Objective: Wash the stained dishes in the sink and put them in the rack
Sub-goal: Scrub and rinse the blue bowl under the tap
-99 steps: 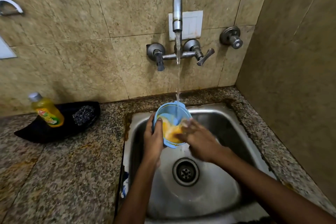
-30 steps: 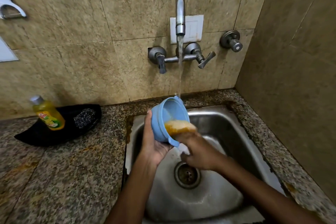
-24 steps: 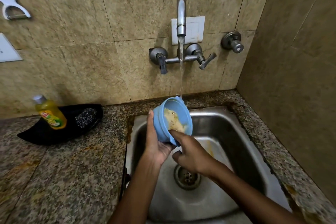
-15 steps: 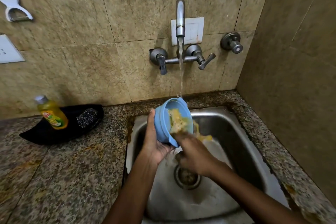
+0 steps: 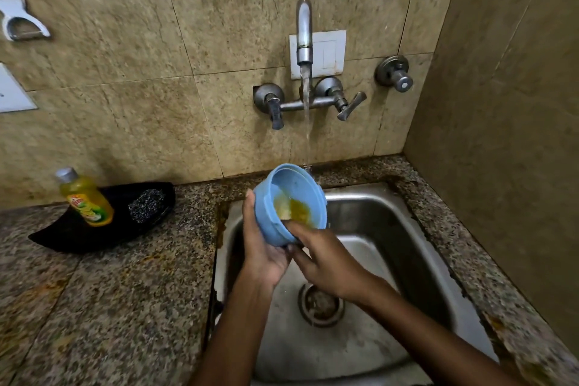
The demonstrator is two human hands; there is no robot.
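Observation:
A small blue bowl [image 5: 282, 188] with yellow residue inside is held tilted over the steel sink [image 5: 391, 229], its mouth facing right and up. My left hand [image 5: 263, 247] grips it from behind and below, thumb along the left wall. My right hand [image 5: 326, 257] reaches its fingers over the lower rim into the bowl, onto the yellow stain. Water runs from the wall tap [image 5: 304, 37] and lands at the bowl's top rim. No rack is in view.
A yellow dish-soap bottle [image 5: 86, 197] and a steel scrubber [image 5: 145, 205] lie on a black tray [image 5: 62, 235] on the granite counter [image 5: 109, 307] at left. The sink drain [image 5: 321, 305] sits below my hands. Tiled walls close the back and right.
The yellow water that filled the bowl has been tipped out into the sink. The bowl stays tilted under the stream while my right fingers keep rubbing inside it.

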